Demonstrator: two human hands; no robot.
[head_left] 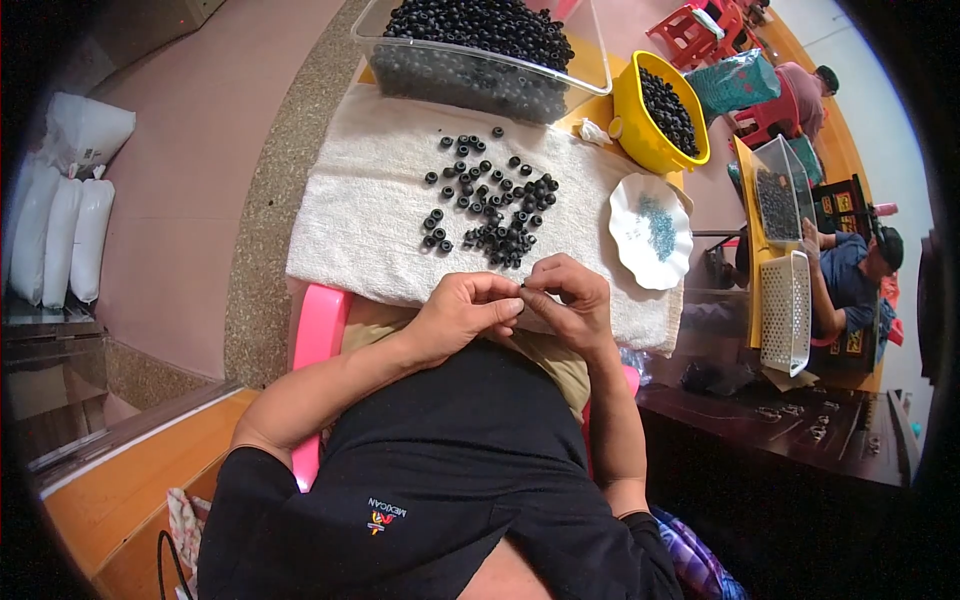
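Note:
My left hand and my right hand meet at the near edge of a white towel. Between their fingertips is a small black bead, mostly covered by the fingers. Both hands are closed in a pinch, thumbs against index fingers. Just beyond them, many loose black beads with round holes lie scattered and heaped on the towel. To the right, a white scalloped dish holds tiny pale blue pieces, too small to make out.
A see-through plastic bin full of black beads stands at the far side. Beside it are a yellow basket of beads and a crumpled white tissue. A co-worker sits at the right by a white perforated basket. White sacks stand left.

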